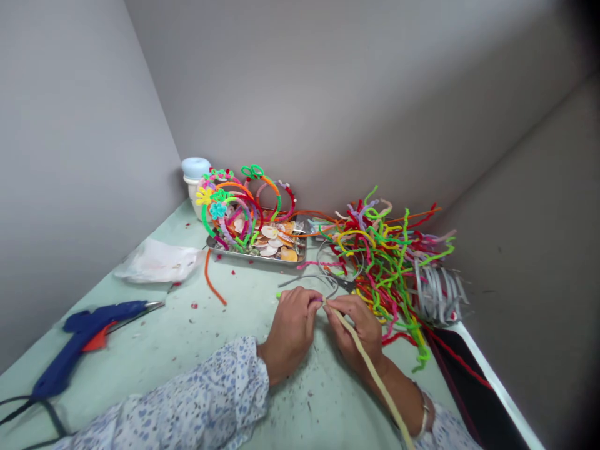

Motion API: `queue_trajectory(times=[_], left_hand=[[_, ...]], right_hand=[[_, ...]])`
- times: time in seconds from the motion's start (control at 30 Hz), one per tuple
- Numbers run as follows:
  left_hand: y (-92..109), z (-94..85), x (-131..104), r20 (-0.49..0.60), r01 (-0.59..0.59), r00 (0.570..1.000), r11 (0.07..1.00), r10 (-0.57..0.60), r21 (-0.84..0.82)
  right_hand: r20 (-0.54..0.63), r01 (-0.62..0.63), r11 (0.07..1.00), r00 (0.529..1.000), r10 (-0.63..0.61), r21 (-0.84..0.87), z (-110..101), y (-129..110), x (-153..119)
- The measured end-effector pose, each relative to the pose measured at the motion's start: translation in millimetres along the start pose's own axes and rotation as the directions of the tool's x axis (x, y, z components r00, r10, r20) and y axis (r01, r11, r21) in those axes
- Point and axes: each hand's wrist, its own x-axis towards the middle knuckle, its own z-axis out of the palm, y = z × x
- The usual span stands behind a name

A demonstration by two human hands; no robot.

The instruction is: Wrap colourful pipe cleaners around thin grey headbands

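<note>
Both hands meet over the middle of the table, fingertips nearly touching. My left hand (294, 325) is closed in a pinch on a piece that shows only a purple bit at the thumb tip; a bright green tip (278, 295) sticks out on its far side. Between the fingers of my right hand (359, 331) is a cream pipe cleaner (370, 362), its end at the purple bit and its long tail running down over the right wrist. Just beyond the hands lies a thin grey band (307, 277), beside dark-handled scissors or pliers (345, 284).
A large heap of coloured pipe cleaners (389, 250) lies right, beside a bundle of grey bands (440, 290). Behind, a metal tray (262, 257) holds shells and decorated hoops (234, 212). A blue glue gun (100, 319), white plastic bag (162, 261) and lidded jar (195, 169) are left.
</note>
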Motion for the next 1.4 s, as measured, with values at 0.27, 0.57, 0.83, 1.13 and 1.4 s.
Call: queue_trajectory(times=[0.27,0.57,0.83,1.13,1.4], left_hand=[[0,-1.2,2,-0.005,-0.006,1.000,1.000,0.006,0.012],[0,-1.4,3,-0.013,-0.013,1.000,1.000,0.013,0.013],[0,-1.8,3,-0.034,-0.016,0.999,1.000,0.016,0.015],[-1,-0.7,2,-0.028,-0.022,0.999,1.000,0.023,0.012],[-3,0.8,1,-0.013,-0.031,0.999,0.999,0.032,0.028]], right_hand=[[0.026,0.085,0.994,0.996,-0.083,-0.071,-3,3,-1],[0.070,0.161,0.981,0.986,-0.154,-0.106,-6,3,3],[0.059,-0.003,0.999,0.998,0.001,0.035,-2,6,0],[0.359,-0.585,0.686,0.810,0.464,0.433,1,3,0],[0.502,-0.696,0.550,0.716,0.485,0.461,4,5,0]])
